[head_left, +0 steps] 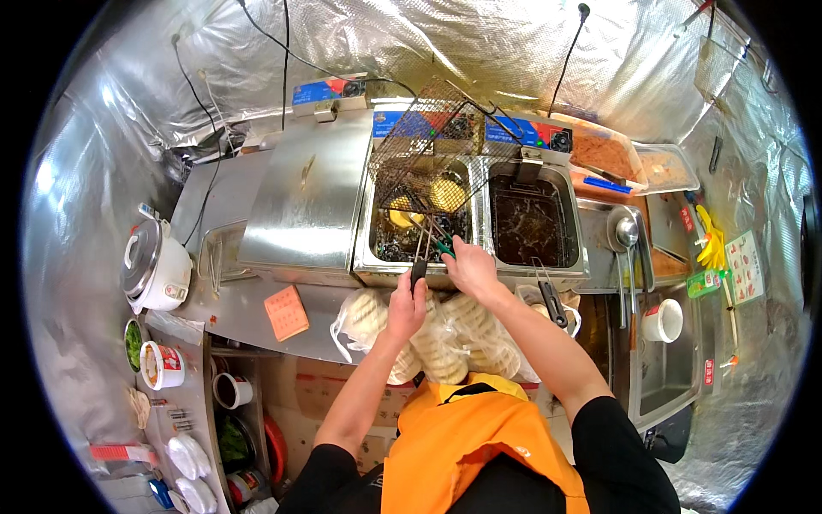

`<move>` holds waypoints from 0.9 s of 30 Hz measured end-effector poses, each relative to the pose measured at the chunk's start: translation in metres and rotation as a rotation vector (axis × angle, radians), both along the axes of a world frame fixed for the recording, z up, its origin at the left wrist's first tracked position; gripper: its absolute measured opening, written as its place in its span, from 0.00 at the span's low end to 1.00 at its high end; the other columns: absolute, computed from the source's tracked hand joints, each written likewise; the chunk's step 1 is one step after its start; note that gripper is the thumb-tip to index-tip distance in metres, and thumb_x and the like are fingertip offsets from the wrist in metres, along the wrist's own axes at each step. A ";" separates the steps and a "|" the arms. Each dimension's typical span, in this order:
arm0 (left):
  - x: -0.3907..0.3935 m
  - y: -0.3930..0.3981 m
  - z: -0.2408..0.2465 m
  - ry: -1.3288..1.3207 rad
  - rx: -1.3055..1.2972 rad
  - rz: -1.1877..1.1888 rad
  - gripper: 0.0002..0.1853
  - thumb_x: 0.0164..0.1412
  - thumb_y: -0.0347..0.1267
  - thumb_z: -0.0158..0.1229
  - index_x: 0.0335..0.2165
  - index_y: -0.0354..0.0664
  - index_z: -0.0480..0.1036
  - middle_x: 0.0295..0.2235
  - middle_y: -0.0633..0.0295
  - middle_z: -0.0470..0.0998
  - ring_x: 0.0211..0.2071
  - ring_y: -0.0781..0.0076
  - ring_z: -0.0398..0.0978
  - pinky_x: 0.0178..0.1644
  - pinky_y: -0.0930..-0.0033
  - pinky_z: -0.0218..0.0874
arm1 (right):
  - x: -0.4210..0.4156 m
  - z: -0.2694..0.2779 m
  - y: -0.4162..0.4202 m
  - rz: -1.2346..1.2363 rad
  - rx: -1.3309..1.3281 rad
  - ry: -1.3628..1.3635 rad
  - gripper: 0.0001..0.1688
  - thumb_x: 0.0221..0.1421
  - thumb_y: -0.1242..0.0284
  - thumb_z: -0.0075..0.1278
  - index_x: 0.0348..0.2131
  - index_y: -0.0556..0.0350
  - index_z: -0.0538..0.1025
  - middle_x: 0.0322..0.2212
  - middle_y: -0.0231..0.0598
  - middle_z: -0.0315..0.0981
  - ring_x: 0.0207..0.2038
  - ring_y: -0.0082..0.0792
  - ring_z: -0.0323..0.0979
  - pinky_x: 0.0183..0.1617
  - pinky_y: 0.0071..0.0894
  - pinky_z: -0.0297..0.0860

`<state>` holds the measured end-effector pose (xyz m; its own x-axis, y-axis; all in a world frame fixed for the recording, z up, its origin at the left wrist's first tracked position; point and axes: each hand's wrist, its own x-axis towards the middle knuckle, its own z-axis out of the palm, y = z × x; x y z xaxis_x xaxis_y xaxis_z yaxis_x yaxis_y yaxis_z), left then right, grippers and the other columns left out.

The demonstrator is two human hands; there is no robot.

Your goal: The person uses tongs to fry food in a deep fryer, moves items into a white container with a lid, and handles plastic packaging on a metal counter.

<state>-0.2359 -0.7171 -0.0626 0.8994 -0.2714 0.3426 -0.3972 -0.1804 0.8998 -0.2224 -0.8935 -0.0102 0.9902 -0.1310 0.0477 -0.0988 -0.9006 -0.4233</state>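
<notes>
My left hand grips the black handle of a wire fryer basket. The mesh is tilted up over the left tank of a steel deep fryer. With my right hand I hold tongs with green grips, their tips reaching toward the mesh. Two round yellow flatbreads show at the tank; whether they lie in the basket or in the oil below, I cannot tell. Dark oil with a submerged basket fills the right tank. Plastic bags of pale round flatbreads sit close in front of me.
A second basket handle juts toward me at the right tank. Further right are ladles, a tub of reddish powder, and a sink. A steel cover, an orange notepad and a rice cooker lie left.
</notes>
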 end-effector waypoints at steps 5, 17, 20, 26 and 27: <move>-0.001 0.005 -0.003 -0.006 0.004 0.015 0.10 0.68 0.31 0.47 0.43 0.35 0.64 0.22 0.63 0.71 0.19 0.75 0.68 0.24 0.72 0.61 | -0.007 0.007 -0.008 -0.118 -0.043 -0.050 0.28 0.57 0.62 0.51 0.50 0.65 0.69 0.26 0.54 0.75 0.28 0.57 0.75 0.32 0.52 0.71; -0.006 -0.003 -0.011 0.032 0.005 0.012 0.11 0.69 0.32 0.47 0.43 0.35 0.65 0.20 0.64 0.70 0.19 0.76 0.67 0.24 0.71 0.60 | 0.022 -0.005 -0.031 -0.196 -0.217 0.061 0.28 0.51 0.70 0.55 0.48 0.70 0.71 0.28 0.57 0.77 0.29 0.49 0.79 0.30 0.43 0.74; -0.011 -0.006 -0.012 0.029 0.004 0.018 0.11 0.69 0.33 0.47 0.44 0.35 0.64 0.20 0.64 0.71 0.19 0.76 0.68 0.24 0.71 0.61 | 0.018 -0.008 -0.045 -0.281 0.173 0.060 0.24 0.54 0.65 0.52 0.44 0.69 0.72 0.28 0.59 0.77 0.32 0.56 0.78 0.35 0.51 0.72; -0.045 -0.001 -0.020 0.196 -0.050 0.007 0.10 0.69 0.33 0.45 0.40 0.35 0.63 0.23 0.66 0.68 0.18 0.79 0.65 0.23 0.75 0.58 | -0.022 0.022 -0.018 -0.333 0.073 -0.049 0.21 0.58 0.63 0.49 0.39 0.67 0.73 0.24 0.59 0.76 0.31 0.59 0.76 0.37 0.56 0.71; -0.050 -0.001 -0.018 0.257 -0.063 -0.014 0.10 0.69 0.33 0.45 0.39 0.35 0.63 0.23 0.67 0.68 0.18 0.80 0.64 0.23 0.76 0.58 | -0.026 0.022 -0.015 -0.323 0.069 -0.059 0.21 0.58 0.63 0.49 0.39 0.67 0.73 0.24 0.59 0.76 0.31 0.59 0.76 0.37 0.55 0.71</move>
<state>-0.2858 -0.7182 -0.0804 0.9554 -0.2695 0.1205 -0.1566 -0.1165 0.9808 -0.2481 -0.9089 0.0116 0.8927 -0.4428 0.0842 -0.3480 -0.7959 -0.4954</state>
